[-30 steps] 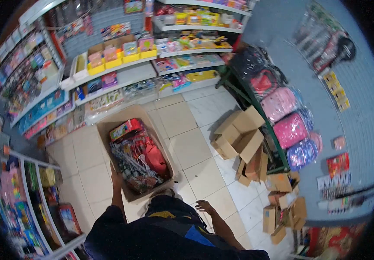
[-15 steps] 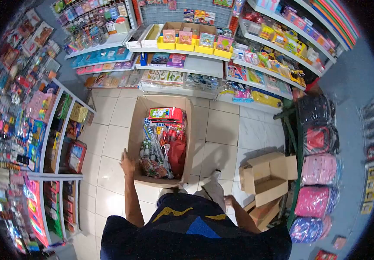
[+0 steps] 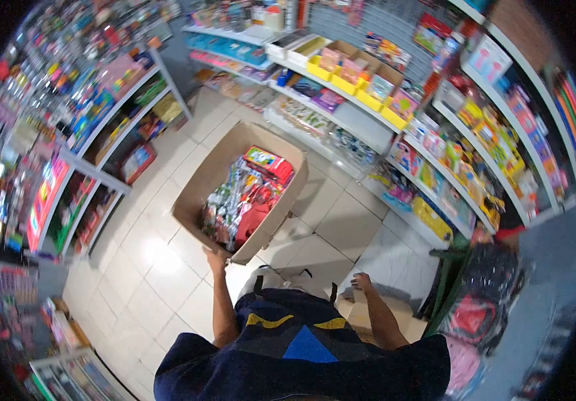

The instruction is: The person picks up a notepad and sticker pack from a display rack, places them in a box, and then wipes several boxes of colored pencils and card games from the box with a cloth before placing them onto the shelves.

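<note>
A large open cardboard box (image 3: 191,200) stands tilted to the view on the tiled floor, holding a red boxed toy (image 3: 269,164), a red bag (image 3: 253,224) and many small packaged items. At the box's near left corner is my left hand (image 3: 217,258), its fingers closed on the cardboard edge. My right hand (image 3: 361,282) hangs in the air to the right of my legs, above a second cardboard box (image 3: 376,313); its fingers are apart and nothing is in them.
Shelves of packaged goods (image 3: 341,95) run along the back and right. More shelving (image 3: 117,144) stands at the left. A green frame (image 3: 443,287) and wrapped backpacks (image 3: 478,307) are at the right. White floor tiles (image 3: 147,287) lie left of the box.
The view has turned, so the room appears rotated clockwise. My left hand has gone from beside the box to its near corner. My right hand is raised higher, with fingers spread.
</note>
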A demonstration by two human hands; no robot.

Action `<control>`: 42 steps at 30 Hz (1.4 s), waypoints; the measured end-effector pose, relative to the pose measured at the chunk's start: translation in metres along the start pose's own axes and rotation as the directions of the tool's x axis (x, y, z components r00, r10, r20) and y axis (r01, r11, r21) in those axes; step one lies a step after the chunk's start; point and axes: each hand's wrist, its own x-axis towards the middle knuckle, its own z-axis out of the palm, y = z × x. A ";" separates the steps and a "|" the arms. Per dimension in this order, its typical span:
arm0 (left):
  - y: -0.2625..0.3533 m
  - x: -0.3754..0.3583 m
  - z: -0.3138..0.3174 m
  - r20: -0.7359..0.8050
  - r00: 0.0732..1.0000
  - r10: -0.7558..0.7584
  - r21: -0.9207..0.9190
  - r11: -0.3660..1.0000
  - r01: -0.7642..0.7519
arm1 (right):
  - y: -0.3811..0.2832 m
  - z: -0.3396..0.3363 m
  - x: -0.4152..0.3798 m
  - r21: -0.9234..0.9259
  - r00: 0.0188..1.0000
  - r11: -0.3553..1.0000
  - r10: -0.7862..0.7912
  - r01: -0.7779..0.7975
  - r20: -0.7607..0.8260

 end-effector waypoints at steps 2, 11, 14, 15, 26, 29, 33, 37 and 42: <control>0.027 -0.032 0.001 0.053 0.993 -0.101 -0.329 0.937 0.113 | -0.020 0.004 0.022 -0.051 0.990 0.994 -0.086 0.092 0.111; 0.027 -0.024 0.020 -0.157 0.987 0.032 -0.141 0.989 -0.054 | -0.252 0.140 0.075 -0.434 0.790 0.687 -0.604 0.583 0.105; 0.024 -0.021 0.022 -0.162 0.979 0.120 -0.062 0.989 -0.131 | -0.366 0.169 0.061 -0.366 0.600 0.593 -0.793 0.717 -0.108; 0.037 -0.027 0.019 -0.148 0.986 0.075 -0.056 0.995 -0.084 | -0.401 0.174 0.051 -0.311 0.534 0.562 -0.827 0.766 -0.179; -0.008 -0.014 0.035 -0.230 0.938 0.259 0.050 0.966 -0.255 | -0.478 0.204 0.074 -0.668 0.462 0.331 -0.887 0.667 0.023; 0.016 -0.028 0.026 -0.168 0.972 0.166 0.046 0.986 -0.161 | -0.466 0.202 0.060 -0.601 0.388 0.310 -0.922 0.737 0.001; 0.025 -0.031 0.026 -0.168 0.979 0.111 0.076 0.992 -0.099 | -0.468 0.197 0.068 -0.649 0.334 0.218 -0.941 0.729 0.059; 0.034 -0.026 0.029 -0.172 0.983 0.066 0.057 0.997 -0.057 | -0.477 0.200 0.057 -0.604 0.338 0.297 -0.940 0.740 -0.048; 0.045 -0.024 0.029 -0.148 0.989 -0.015 -0.008 1.000 0.014 | -0.477 0.207 0.055 -0.566 0.346 0.423 -0.906 0.707 -0.244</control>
